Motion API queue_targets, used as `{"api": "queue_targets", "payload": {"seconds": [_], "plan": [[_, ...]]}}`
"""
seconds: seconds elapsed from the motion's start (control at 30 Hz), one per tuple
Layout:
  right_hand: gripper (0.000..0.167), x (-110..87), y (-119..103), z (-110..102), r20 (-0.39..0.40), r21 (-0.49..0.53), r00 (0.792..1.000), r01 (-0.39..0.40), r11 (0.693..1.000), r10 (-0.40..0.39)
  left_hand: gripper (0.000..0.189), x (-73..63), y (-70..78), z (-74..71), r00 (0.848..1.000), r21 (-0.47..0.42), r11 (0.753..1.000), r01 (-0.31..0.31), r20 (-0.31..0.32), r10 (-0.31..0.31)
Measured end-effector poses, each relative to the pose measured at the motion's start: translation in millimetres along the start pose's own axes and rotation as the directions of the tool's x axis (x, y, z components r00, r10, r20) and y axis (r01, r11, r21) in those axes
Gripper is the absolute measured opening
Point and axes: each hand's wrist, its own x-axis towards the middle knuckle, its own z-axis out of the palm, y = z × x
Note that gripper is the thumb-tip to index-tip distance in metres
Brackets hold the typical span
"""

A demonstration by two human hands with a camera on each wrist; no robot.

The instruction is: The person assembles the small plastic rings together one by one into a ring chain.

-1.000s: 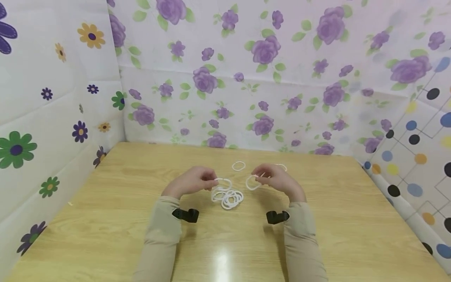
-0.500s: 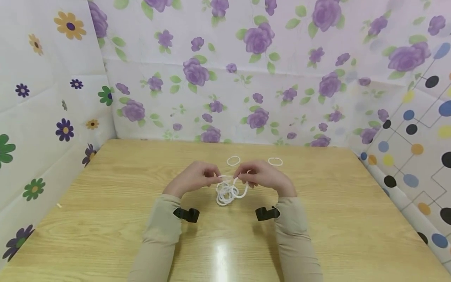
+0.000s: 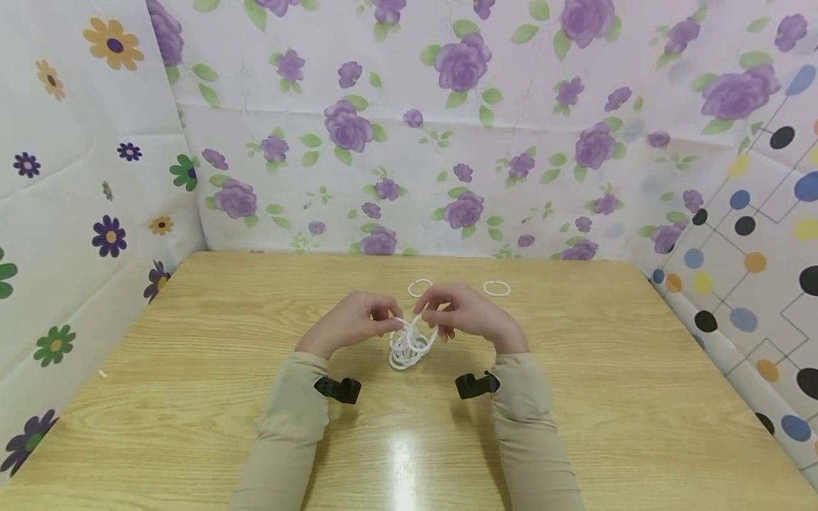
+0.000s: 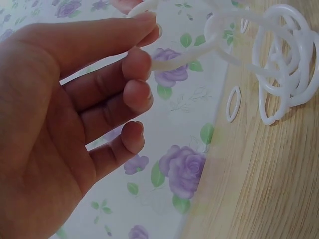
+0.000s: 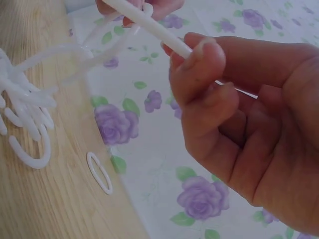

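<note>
Left hand: the left hand (image 3: 350, 323) is partly curled, thumb and forefinger pinching a white link (image 4: 179, 60) by its side; the other fingers are bent and grip nothing.
Right hand: the right hand (image 3: 469, 312) is level with it and near, its fingers curled, pinching a white ring (image 5: 164, 32) between thumb and fingertips.
Ring heap: a tangle of white rings (image 3: 404, 360) sits below and between the hands, nearer the table's far edge than the camera; the pinched link runs into other links. Whether the right hand's ring is hooked to them, I cannot tell.
Loose rings: one loose ring (image 3: 409, 289) lies near the middle of the far edge, partly behind the right hand; a second ring (image 3: 496, 295) lies to its right, towards the far right corner.
Table: pale wood-grain table (image 3: 192, 397), with a small white scrap (image 3: 102, 373) by its left edge.
Wrists: beige sleeves (image 3: 281, 426), a black camera (image 3: 339, 389) on each.
Backdrop: purple-rose cloth (image 3: 383, 163) behind the far edge.
</note>
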Motion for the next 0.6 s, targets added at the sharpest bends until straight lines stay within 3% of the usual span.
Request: {"api": "queue_targets", "payload": {"seconds": [0.33,0.6], "plan": [[0.022,1.7,3.8,-0.2,0.070,0.020,0.997,-0.021,1.000,0.020,0.005,0.1,-1.6,0.9,1.000,-0.012,1.000,0.013,-0.006,-0.013],[0.021,2.1,4.5,0.3,0.040,0.031,0.999,-0.023,0.999,0.022,0.007,1.6,-1.5,0.2,1.000,-0.013,1.000,0.005,0.016,-0.005]]}}
